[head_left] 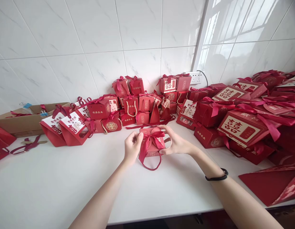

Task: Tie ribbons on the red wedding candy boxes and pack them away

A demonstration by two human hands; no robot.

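A small red gift box (151,153) with a ribbon bow on top stands on the white table, its twisted cord handle (152,168) looping out toward me. My left hand (133,144) is at the box's left side, thumb and fingers pinched at the ribbon's edge. On the right side, my right hand (175,142) curves round the box, with thumb and fingertips against it.
Stacked red boxes (130,119) line the tiled wall, and a larger pile (245,127) fills the right. Triangular boxes (74,128) and a cardboard carton (23,124) are at left. Loose ribbon (28,146) lies on the table (66,187). A power strip (196,78) is by the wall.
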